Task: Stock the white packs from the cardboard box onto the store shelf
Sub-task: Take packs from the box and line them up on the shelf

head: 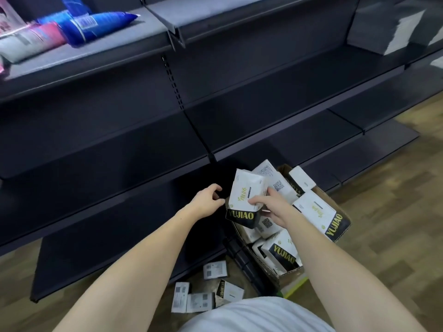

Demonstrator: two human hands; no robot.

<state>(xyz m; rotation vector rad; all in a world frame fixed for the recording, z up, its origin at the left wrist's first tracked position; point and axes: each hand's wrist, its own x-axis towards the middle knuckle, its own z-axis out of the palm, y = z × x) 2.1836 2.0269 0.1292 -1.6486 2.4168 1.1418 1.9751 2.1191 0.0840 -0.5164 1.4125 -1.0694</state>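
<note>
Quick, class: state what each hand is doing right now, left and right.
Left hand: holds nothing, fingers loosely curled, beside the pack.
Right hand: grips a white pack above the cardboard box.

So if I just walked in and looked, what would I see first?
Probably the white pack with the black YUJIAO band, gripped by the right hand just above the cardboard box full of similar packs. The left hand hovers beside it with loosely curled fingers, holding nothing. Next you'd notice the long dark shelves, mostly bare, with a bright blue bag lying on the top left one.
</note>
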